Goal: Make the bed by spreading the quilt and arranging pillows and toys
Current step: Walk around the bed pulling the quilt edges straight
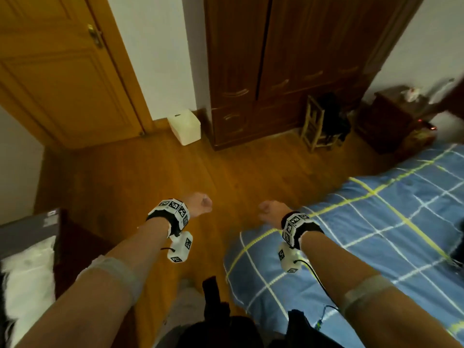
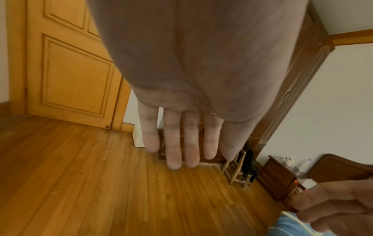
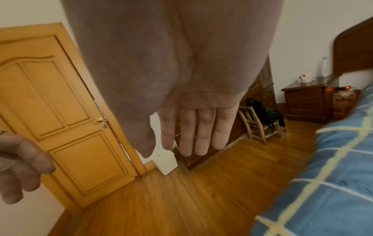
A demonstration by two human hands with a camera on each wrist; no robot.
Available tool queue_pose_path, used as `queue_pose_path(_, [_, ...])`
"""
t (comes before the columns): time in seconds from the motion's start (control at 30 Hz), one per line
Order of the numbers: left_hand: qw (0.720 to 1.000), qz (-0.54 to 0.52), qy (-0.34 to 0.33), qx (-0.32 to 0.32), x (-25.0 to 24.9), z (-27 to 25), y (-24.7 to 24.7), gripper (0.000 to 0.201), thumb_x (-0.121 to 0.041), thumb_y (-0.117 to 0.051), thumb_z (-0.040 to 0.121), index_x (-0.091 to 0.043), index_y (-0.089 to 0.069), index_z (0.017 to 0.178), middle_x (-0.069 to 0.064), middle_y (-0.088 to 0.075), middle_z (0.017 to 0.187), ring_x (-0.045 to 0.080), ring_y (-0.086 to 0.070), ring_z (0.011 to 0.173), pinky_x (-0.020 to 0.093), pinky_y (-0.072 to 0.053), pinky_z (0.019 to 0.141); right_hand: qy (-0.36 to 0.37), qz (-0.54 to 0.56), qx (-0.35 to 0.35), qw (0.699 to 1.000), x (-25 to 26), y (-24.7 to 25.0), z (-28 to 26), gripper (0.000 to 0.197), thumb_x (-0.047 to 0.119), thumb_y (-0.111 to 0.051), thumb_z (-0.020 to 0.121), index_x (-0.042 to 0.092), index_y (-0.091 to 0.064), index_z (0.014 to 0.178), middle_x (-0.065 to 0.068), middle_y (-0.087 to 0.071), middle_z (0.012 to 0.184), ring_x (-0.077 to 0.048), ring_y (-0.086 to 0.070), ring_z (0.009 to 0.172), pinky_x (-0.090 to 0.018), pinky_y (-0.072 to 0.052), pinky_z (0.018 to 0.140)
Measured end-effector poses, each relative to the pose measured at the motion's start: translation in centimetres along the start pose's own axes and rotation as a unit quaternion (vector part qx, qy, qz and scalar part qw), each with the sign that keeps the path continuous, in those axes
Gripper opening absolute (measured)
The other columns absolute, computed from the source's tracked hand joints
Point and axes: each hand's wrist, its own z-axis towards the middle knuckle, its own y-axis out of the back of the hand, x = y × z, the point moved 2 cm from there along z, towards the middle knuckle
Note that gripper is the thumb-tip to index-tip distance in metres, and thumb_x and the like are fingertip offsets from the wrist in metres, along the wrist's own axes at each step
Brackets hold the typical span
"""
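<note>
quilt [image 1: 376, 222] cut off right, nightstand [image 1: 384, 116] blurred

Wood all round me, cloth on the bed

My glossy plank floor [image 1: 155, 172] shines; at 12 o'clock the dark polished wardrobe [image 1: 288, 59]; at 3 o'clock the soft matt checked quilt [image 1: 376, 222].

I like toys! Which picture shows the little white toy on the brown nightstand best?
The right wrist view: the small white toy looks sharpest. The left wrist view shows it smaller; the head view blurs it.
</note>
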Motion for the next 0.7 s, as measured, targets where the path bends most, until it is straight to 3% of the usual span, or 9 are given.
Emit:
queue_pose_path(0.13, [0.999, 0.018, -0.032, 0.036, 1.8, 13.2, 7.8, 0.029, -0.033, -0.06, 0.093, -0.022, -0.06, 0.12, -0.002, -0.06, 0.127, 0.017, -0.055, 0.117, 0.036, -0.044, 0.103, -0.049, 0.0, 0.0, 0.999, 2.0, 5.0, 11.2, 0.042, 0.026, -0.057, 0.095, 0.02, -0.053, 0.136, -0.005, -0.059, 0.132, -0.026, -0.058, 0.117, -0.04, -0.05, 0.099])
queue_pose_path(0.23, [0.996, 0.045, -0.075, 0.025, -0.2, 23.3, 14.4, 0.031, -0.03, -0.059, 0.094, -0.022, -0.058, 0.123, -0.005, -0.059, 0.121, 0.016, -0.055, 0.115, 0.029, -0.045, 0.093, -0.092, 0.029, -0.037, 0.995, 2.8, 9.3, 18.8, 0.035, 0.023, -0.055, 0.096, 0.017, -0.059, 0.13, -0.006, -0.062, 0.129, -0.026, -0.06, 0.115, -0.039, -0.051, 0.098])
queue_pose_path(0.3, [0.991, 0.071, -0.109, 0.035, -2.9, 29.0, 18.0, 0.03, -0.032, -0.059, 0.093, -0.023, -0.058, 0.122, -0.007, -0.06, 0.122, 0.016, -0.057, 0.114, 0.031, -0.048, 0.095, -0.125, 0.071, -0.047, 0.989, 2.9, 12.0, 22.0, 0.036, 0.023, -0.055, 0.096, 0.019, -0.057, 0.132, -0.002, -0.06, 0.13, -0.025, -0.058, 0.117, -0.039, -0.05, 0.099])
queue_pose_path(0.43, [0.963, 0.147, -0.2, 0.107, -11.7, 39.1, 21.6, 0.028, -0.031, -0.059, 0.094, -0.022, -0.06, 0.12, -0.004, -0.061, 0.124, 0.016, -0.058, 0.114, 0.034, -0.048, 0.098, -0.209, 0.166, -0.12, 0.956, 0.3, 17.9, 25.3, 0.035, 0.027, -0.06, 0.091, 0.024, -0.06, 0.126, 0.0, -0.063, 0.123, -0.022, -0.061, 0.113, -0.035, -0.051, 0.096])
queue_pose_path(0.6, [0.908, 0.206, -0.32, 0.176, -25.0, 47.2, 20.2, 0.028, -0.034, -0.059, 0.093, -0.025, -0.06, 0.119, -0.005, -0.062, 0.123, 0.017, -0.059, 0.112, 0.037, -0.049, 0.097, -0.333, 0.239, -0.184, 0.893, -6.4, 22.4, 24.5, 0.034, 0.032, -0.068, 0.084, 0.025, -0.065, 0.118, -0.004, -0.066, 0.114, -0.025, -0.063, 0.107, -0.031, -0.05, 0.094])
queue_pose_path(0.7, [0.864, 0.265, -0.38, 0.198, -32.9, 50.7, 18.6, 0.027, -0.038, -0.059, 0.092, -0.028, -0.062, 0.117, -0.007, -0.064, 0.12, 0.015, -0.061, 0.108, 0.034, -0.051, 0.092, -0.389, 0.245, -0.208, 0.863, -12.5, 25.0, 24.9, 0.036, 0.041, -0.063, 0.08, 0.028, -0.067, 0.114, -0.004, -0.068, 0.114, -0.027, -0.064, 0.108, -0.031, -0.051, 0.092])
